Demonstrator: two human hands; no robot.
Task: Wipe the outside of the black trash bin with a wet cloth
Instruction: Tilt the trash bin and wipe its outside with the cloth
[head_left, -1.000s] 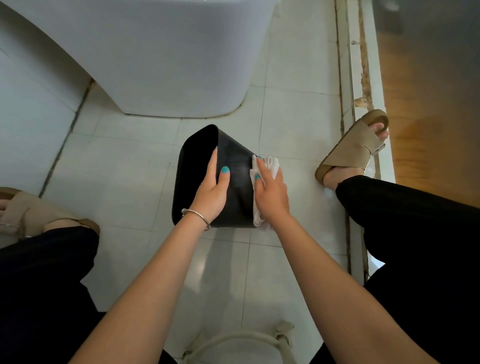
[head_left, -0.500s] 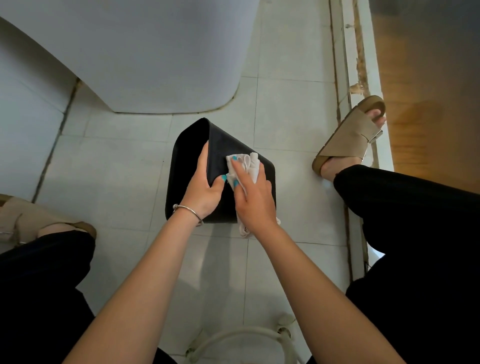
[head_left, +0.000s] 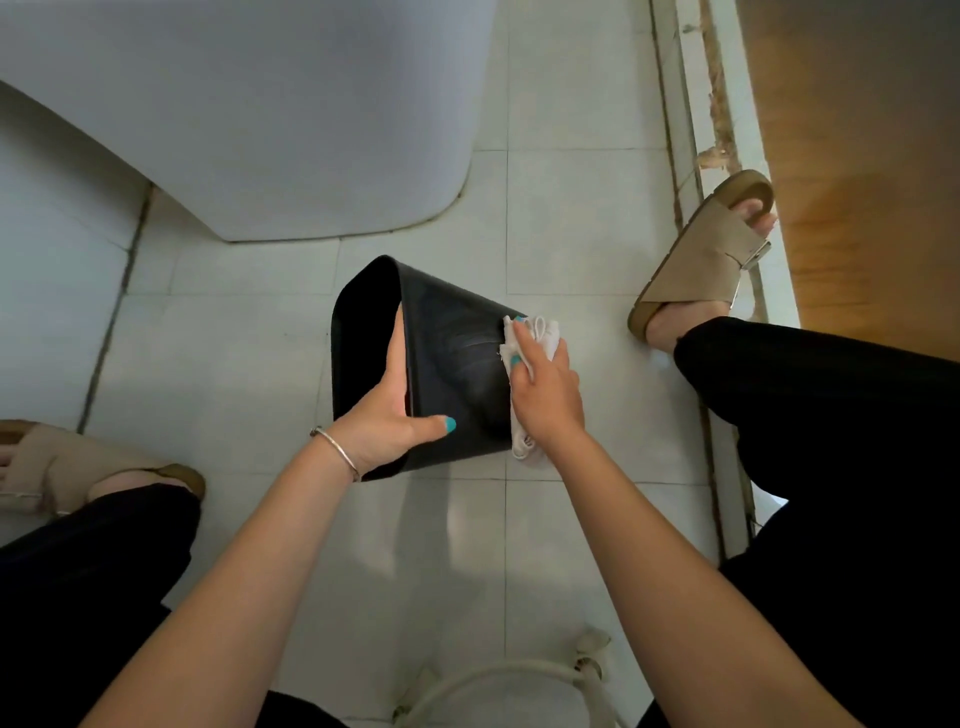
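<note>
While lying tipped on the tiled floor (head_left: 249, 332), mouth toward the left, one black trash bin (head_left: 457, 364) is under wipe. One white cloth (head_left: 540, 338), bunched, sits at the bin's base end. Two hands: left hand (head_left: 387, 426) has fingers inside the rim, thumb outside, grasping the wall; right hand (head_left: 545, 395) has fingers curled over the cloth, pressing it on the bin. Two tan sandals (head_left: 711, 260). Versus 0.5 s ago: cloth moved from mid-side rightward to the base; left thumb lower.
</note>
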